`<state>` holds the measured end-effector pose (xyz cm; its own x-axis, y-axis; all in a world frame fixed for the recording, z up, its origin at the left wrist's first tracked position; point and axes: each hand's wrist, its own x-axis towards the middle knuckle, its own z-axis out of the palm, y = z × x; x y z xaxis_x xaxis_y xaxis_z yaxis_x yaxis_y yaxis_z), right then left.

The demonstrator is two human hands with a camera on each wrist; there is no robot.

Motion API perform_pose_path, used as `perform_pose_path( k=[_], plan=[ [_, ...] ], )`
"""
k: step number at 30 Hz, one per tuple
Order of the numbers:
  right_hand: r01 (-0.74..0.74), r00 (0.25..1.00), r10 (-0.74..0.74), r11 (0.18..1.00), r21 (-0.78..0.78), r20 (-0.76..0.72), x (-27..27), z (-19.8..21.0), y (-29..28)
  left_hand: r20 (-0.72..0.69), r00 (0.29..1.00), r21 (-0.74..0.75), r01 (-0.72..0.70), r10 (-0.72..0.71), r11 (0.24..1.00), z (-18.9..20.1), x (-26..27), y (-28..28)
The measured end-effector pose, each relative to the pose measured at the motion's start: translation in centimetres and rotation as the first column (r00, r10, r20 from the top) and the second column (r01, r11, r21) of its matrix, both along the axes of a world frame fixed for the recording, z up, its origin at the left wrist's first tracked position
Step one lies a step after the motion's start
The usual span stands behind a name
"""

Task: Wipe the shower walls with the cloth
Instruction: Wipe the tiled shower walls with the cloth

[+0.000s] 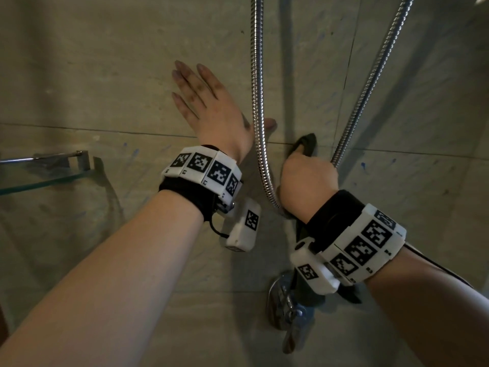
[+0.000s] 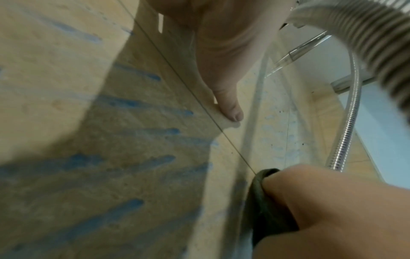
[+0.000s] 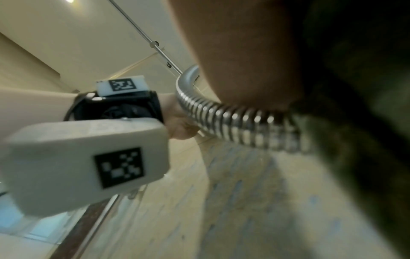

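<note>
1. the left hand (image 1: 211, 107) lies flat on the beige tiled shower wall (image 1: 92, 75), fingers straight and spread, holding nothing; its thumb (image 2: 230, 108) rests beside a grout line.
2. the right hand (image 1: 308, 178) is curled round a dark cloth (image 1: 307, 144), pressing it to the wall just right of the left hand (the cloth's tip pokes out above the knuckles).
3. a metal shower hose (image 1: 256, 102) hangs in a loop between the two hands, touching the right wrist.
4. blue streaks (image 2: 124, 105) mark the tiles.
5. a glass shelf (image 1: 39, 178) sits far left; a chrome tap (image 1: 285, 305) sits below the right wrist.
</note>
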<state>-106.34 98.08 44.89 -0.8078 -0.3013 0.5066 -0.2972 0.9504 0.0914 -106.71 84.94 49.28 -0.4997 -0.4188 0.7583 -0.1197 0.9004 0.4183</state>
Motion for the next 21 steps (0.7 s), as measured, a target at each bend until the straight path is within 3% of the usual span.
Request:
perform_pose_path(
  k=[6,10,14,21],
  plan=[
    [-0.044,0.995,0.041,0.999,-0.032,-0.086,-0.4,1.2,-0.1,-0.014,1.0,0.001,-0.004,0.004,1.0,-0.2,-0.1,-0.3],
    [0.037,0.999,-0.04,0.996,-0.077,-0.03,-0.5,1.4,0.6,0.008,1.0,0.015,-0.029,0.029,0.999,0.0,0.0,0.0],
    [0.093,0.995,-0.092,0.995,-0.025,0.049,-0.1,1.1,0.9,-0.002,1.0,0.0,-0.031,0.031,1.0,-0.2,-0.2,-0.1],
    [-0.002,0.999,0.003,1.0,-0.022,0.043,0.8,0.7,-0.3,0.0,1.0,0.003,-0.003,0.003,1.0,-0.3,-0.1,0.0]
  ],
)
